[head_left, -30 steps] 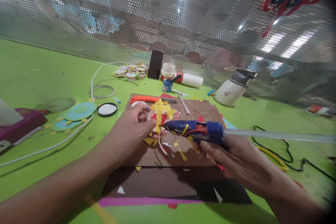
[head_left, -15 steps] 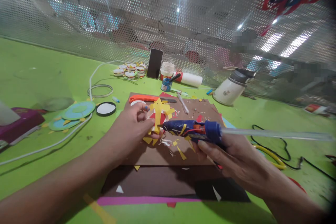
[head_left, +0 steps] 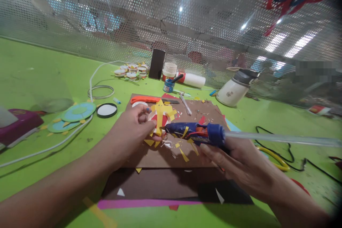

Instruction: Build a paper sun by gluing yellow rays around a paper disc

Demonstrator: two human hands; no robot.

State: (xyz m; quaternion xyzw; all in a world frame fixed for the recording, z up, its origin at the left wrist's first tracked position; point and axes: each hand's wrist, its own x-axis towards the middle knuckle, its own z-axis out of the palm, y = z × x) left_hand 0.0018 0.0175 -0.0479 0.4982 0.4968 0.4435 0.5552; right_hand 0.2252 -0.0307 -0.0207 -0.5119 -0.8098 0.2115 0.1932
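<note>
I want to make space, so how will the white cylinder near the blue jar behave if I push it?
The white cylinder would likely roll, since it lies on its rounded side. It may bump the blue jar standing close. Its smooth-looking surface could be slippery.

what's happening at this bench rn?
A person's left hand holds a small yellow, red and white paper piece over a brown board. The right hand grips a blue glue gun, its nozzle at or very near the yellow strip. Paper scraps litter the board, and an orange-handled cutter lies near its far edge.
</note>
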